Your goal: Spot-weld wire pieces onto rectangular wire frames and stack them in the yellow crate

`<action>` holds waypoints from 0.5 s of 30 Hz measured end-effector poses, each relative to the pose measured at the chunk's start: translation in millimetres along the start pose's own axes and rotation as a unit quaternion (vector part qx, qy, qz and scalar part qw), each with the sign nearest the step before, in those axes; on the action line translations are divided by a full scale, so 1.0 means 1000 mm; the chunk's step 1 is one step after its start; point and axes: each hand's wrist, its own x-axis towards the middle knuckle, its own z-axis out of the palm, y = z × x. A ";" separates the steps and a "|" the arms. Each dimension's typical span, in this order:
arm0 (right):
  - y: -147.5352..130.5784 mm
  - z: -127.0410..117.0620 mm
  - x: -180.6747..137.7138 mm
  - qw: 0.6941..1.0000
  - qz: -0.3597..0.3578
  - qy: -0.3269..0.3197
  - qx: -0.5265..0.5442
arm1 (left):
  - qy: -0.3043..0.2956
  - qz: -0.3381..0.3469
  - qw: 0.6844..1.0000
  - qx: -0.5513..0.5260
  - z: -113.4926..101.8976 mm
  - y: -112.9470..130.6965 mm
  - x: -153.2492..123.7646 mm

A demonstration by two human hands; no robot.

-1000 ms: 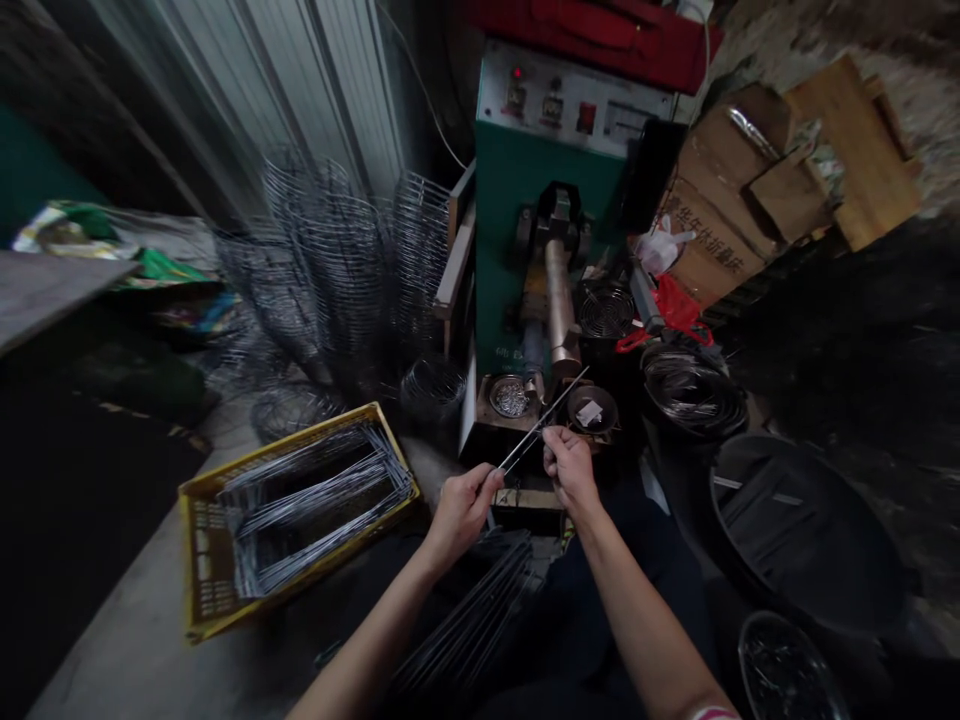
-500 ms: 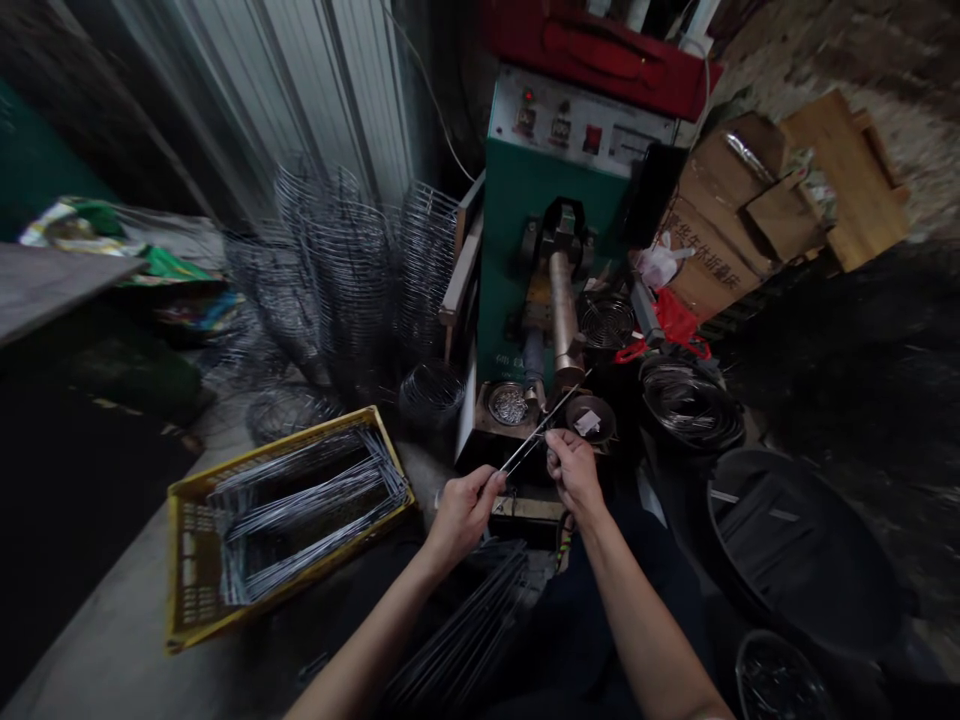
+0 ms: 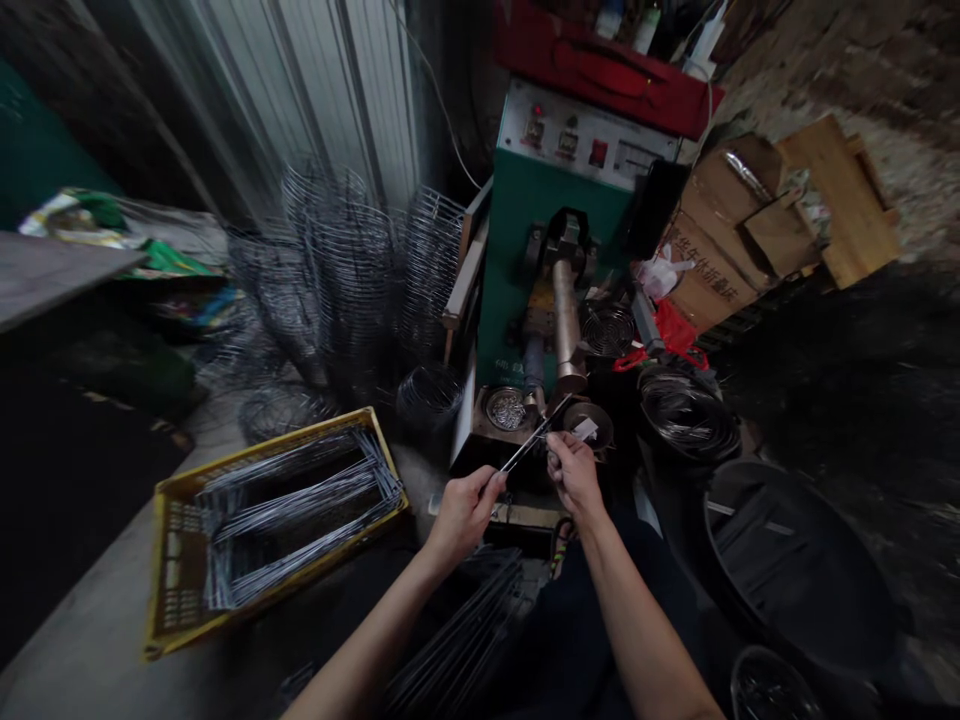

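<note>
My left hand [image 3: 466, 512] is closed on the near end of a thin metal wire frame [image 3: 525, 448], which slants up and away to the right. My right hand [image 3: 574, 472] pinches at the frame's right side; what sits between its fingertips is too small to make out. The frame's far end reaches the lower end of the green machine's thick metal arm [image 3: 566, 325]; whether they touch I cannot tell. Just beyond my hands, a round dish [image 3: 507, 408] holds small shiny metal pieces, and a dark dish [image 3: 600, 440] has a white slip in it.
At left a yellow crate [image 3: 157, 560] holds bent wire frames. Stacked wire baskets [image 3: 349, 270] stand behind it. The green machine [image 3: 517, 210] rises ahead. A cardboard box [image 3: 697, 270], wire coils [image 3: 686, 412] and a large black tub [image 3: 802, 570] are at right. Long rods [image 3: 465, 640] lie below my arms.
The wire frame's far end has moved down and left, nearer the lower end of the machine's arm. Both hands keep their grip. The view has shifted slightly.
</note>
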 end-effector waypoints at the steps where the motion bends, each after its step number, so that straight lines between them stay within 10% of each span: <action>1: 0.000 0.000 0.001 1.000 0.000 -0.001 -0.001 | 0.001 0.000 1.000 -0.001 0.000 0.000 0.000; 15: -0.002 0.001 0.005 1.000 0.000 -0.012 0.002 | 0.006 0.005 1.000 -0.016 0.001 0.001 0.002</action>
